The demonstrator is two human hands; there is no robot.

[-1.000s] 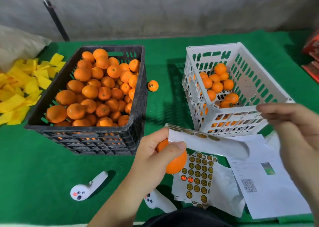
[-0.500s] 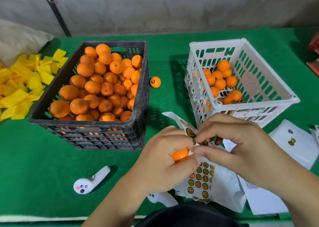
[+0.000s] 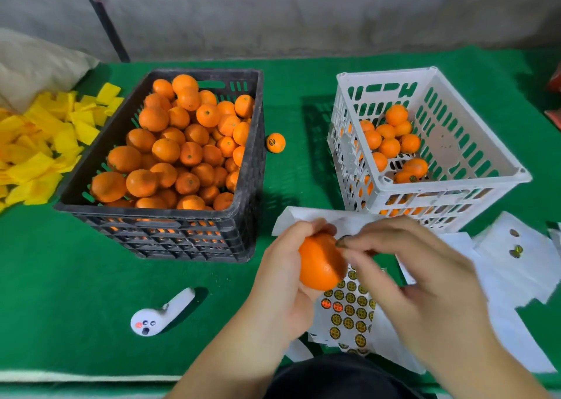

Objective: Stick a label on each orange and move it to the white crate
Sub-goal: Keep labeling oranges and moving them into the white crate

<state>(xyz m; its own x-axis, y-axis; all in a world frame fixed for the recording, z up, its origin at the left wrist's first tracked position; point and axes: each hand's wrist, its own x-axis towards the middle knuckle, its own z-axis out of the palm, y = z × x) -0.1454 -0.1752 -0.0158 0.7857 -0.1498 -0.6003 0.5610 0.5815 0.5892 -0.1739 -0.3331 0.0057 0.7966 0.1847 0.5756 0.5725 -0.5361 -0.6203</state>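
from the head view i see my left hand [image 3: 282,277] curled round an orange [image 3: 321,262], holding it above the green mat [image 3: 76,277] just in front of the gap between the two crates. my right hand [image 3: 425,280] comes in from the right, its fingertips [image 3: 344,242] pinching a small dark label [image 3: 341,240] right at the top of the orange; the hand is blurred, so i cannot tell whether the label already touches the skin.

under both hands lies a sheet of round labels [image 3: 349,310], with white backing paper [image 3: 516,262] spread to the right, reaching the near wall of the white crate [image 3: 425,198]. that crate holds a low layer of oranges against its left side, and its right half shows bare floor. its near rim stands just beyond my right knuckles.

the black crate [image 3: 243,216] to the left is heaped nearly to its rim. a lone labelled orange [image 3: 275,142] sits on the mat just beside its right wall, in the green lane between the crates. a white controller [image 3: 161,313] lies on the mat near my left forearm, and yellow scraps [image 3: 39,146] pile up at the far left edge.
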